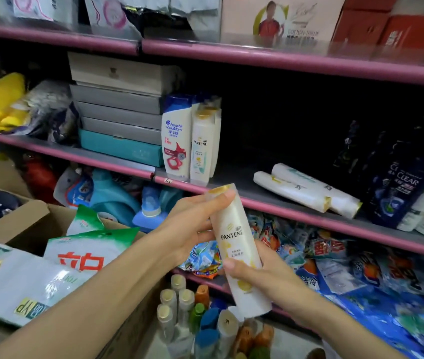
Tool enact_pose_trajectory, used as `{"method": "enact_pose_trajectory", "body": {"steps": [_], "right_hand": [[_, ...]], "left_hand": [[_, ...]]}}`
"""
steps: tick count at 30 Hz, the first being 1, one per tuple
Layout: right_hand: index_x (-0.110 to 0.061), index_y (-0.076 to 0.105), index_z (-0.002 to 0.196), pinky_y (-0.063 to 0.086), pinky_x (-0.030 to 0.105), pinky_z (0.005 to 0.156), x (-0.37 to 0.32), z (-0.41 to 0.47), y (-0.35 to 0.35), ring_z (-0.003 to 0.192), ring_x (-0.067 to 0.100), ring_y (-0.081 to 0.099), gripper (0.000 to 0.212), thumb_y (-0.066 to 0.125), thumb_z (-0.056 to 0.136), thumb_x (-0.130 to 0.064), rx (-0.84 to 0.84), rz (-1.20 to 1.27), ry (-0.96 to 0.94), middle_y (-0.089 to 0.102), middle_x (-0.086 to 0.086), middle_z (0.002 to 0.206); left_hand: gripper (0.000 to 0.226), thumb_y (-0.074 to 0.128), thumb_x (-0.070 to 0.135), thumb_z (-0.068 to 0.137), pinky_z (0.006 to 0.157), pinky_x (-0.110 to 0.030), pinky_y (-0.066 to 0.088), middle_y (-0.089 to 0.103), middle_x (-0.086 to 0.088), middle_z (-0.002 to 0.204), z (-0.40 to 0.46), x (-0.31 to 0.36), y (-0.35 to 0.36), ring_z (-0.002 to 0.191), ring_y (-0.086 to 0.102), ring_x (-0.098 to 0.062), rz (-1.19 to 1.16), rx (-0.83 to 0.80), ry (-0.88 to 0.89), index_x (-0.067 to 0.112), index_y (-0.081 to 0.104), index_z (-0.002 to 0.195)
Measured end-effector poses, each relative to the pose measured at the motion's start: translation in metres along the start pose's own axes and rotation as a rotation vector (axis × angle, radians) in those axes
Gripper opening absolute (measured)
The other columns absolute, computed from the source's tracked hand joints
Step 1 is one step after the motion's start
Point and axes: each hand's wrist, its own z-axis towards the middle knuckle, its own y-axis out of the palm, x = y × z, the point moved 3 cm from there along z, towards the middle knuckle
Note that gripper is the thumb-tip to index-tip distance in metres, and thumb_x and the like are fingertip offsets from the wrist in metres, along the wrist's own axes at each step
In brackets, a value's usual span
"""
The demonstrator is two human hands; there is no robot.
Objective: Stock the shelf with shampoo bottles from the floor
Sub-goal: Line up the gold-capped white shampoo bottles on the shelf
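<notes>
Now, Pantene bottle (237, 244) (both hands)

A shop aisle with pink-edged shelves (283, 59) in 4 tiers. Stacked flat boxes (117, 104) sit at the middle tier's left, beside yellow cloths (3, 99). Red cartons (392, 27) fill the top right. Detergent bags (361, 257) crowd the lower tier. An open cardboard box (24, 218) stands at left. The shelf recesses are dark.
</notes>
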Motion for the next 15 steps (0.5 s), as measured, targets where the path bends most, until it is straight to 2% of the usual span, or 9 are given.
{"method": "enact_pose_trajectory", "body": {"steps": [4, 7, 9, 12, 15], "right_hand": [[-0.027, 0.057, 0.112, 0.055, 0.029, 0.07, 0.004, -0.002, 0.012, 0.08, 0.017, 0.07, 0.047, 0.075, 0.069, -0.038, 0.043, 0.156, 0.002, 0.073, 0.003, 0.095], [-0.023, 0.057, 0.112, 0.053, 0.027, 0.064, 0.004, -0.003, 0.017, 0.073, 0.016, 0.069, 0.046, 0.075, 0.071, -0.033, 0.041, 0.209, -0.005, 0.072, 0.003, 0.086], [-0.024, 0.058, 0.11, 0.054, 0.026, 0.064, 0.005, -0.004, 0.018, 0.073, 0.016, 0.069, 0.044, 0.075, 0.071, -0.033, 0.043, 0.208, -0.008, 0.073, 0.003, 0.085], [-0.027, 0.058, 0.11, 0.055, 0.026, 0.064, 0.007, -0.004, 0.019, 0.074, 0.018, 0.071, 0.045, 0.076, 0.07, -0.033, 0.037, 0.234, 0.009, 0.074, 0.001, 0.085], [-0.025, 0.059, 0.111, 0.056, 0.028, 0.064, 0.008, -0.003, 0.017, 0.076, 0.02, 0.071, 0.046, 0.076, 0.069, -0.032, 0.047, 0.271, 0.014, 0.074, 0.002, 0.087]], "left_hand": [[0.023, 0.06, 0.044, 0.086, 0.068, -0.028, 0.056, 0.066, -0.001, 0.114, 0.004, 0.008, 0.002, 0.099, 0.067, -0.017, 0.141, 0.02, 0.122, 0.04, 0.068, 0.107], [0.027, 0.059, 0.05, 0.082, 0.065, -0.025, 0.054, 0.071, 0.002, 0.106, 0.004, 0.008, 0.0, 0.09, 0.068, -0.014, 0.194, -0.013, 0.116, 0.04, 0.071, 0.104], [0.035, 0.059, 0.056, 0.074, 0.068, -0.027, 0.056, 0.073, 0.003, 0.103, 0.005, 0.007, -0.003, 0.087, 0.069, -0.013, 0.206, -0.033, 0.112, 0.041, 0.071, 0.104], [0.04, 0.057, 0.061, 0.072, 0.08, -0.035, 0.058, 0.073, 0.006, 0.104, 0.008, 0.005, -0.006, 0.092, 0.07, -0.018, 0.223, -0.072, 0.099, 0.042, 0.07, 0.106], [0.037, 0.05, 0.06, 0.08, 0.083, -0.036, 0.057, 0.072, 0.007, 0.107, 0.009, 0.005, -0.005, 0.098, 0.069, -0.019, 0.213, -0.093, 0.115, 0.044, 0.067, 0.109]]}}
